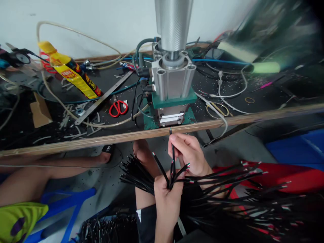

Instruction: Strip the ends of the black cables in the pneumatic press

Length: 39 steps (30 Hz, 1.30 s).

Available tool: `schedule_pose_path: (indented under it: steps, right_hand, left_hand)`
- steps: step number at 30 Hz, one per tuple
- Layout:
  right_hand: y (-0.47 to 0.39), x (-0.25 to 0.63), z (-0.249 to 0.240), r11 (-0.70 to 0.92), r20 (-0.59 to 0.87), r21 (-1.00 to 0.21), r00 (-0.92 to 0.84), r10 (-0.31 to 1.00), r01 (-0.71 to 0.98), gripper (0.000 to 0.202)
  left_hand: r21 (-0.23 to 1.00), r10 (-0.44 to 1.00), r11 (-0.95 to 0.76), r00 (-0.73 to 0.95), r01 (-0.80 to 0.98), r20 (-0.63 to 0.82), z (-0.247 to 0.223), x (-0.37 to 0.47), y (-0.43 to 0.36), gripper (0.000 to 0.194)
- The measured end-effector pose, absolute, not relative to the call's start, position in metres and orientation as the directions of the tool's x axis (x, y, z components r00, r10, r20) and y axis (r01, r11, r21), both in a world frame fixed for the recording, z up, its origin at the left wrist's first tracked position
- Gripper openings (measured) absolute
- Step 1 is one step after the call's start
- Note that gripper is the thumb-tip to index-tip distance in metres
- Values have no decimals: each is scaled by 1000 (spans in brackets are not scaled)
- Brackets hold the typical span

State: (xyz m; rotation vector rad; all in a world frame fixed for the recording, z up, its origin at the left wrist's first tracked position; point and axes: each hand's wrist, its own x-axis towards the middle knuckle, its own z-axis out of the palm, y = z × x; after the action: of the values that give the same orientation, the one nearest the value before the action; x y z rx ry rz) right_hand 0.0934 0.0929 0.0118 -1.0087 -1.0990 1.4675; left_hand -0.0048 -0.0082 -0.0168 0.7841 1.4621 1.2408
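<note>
My left hand (168,192) is closed round several black cables (160,167), whose ends fan out above the thumb with small coloured wire tips. In a pinch between thumb and fingers, my right hand (188,152) holds one black cable (173,152). That cable's stripped end points up at the front of a pneumatic press (174,77) on a green base, just by the table edge. A large bundle of black cables (233,192) lies across my lap to the right, and more cable ends (134,170) stick out left of my left hand.
On the bench (121,135) stand a yellow bottle (76,74), red-handled scissors (118,108), a steel ruler (103,98) and gold-handled scissors (217,109). Loose tube offcuts and hoses lie around. Another person's leg (50,168) and a blue stool (71,202) are at left.
</note>
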Motion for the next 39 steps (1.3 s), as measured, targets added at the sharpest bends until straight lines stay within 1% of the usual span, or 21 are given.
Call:
schedule_pose_path:
  steps: [2,4,7,14,19,24,29,32,39]
  right_hand:
    - [103,89,15,-80,-49,-957,-119,992,-279,54]
    - [112,86,18,-76,-53,-954,-85,995,-290,53]
    - [123,83,16,-83,-60,-960,-94,994,-268,51]
    - [126,76,18,-20,-13,-978,-37,999,-206,48]
    - [126,69,28,-50,-47,-965,-15,999,-257,50]
    - [126,67,26,-72,-73,-960,-5,997,-271,50]
    - [126,68,26,-84,-82,-948,-20,996,-306,46]
    - [127,67,28,-95,-94,-943,-21,995,-319,46]
    - [126,63,30,-128,-140,-921,8,990,-368,47]
  left_hand:
    - [969,944,220,-227,-110,-240,-11,-4,-5,31]
    - [974,960,195,-183,-113,-213,-7,-5,-1,27]
    - [977,973,182,-120,-115,-195,-3,-6,4,33]
    - [975,976,168,-112,-142,-185,-6,-9,7,37]
    - [982,981,150,-108,-110,-162,5,-12,10,39]
    - [984,979,154,-125,-85,-164,13,-14,13,37]
    - [982,979,164,-107,-93,-174,11,-14,10,38]
    - [981,979,169,-99,-95,-178,8,-15,9,40]
    - [980,978,175,-96,-98,-185,5,-17,8,38]
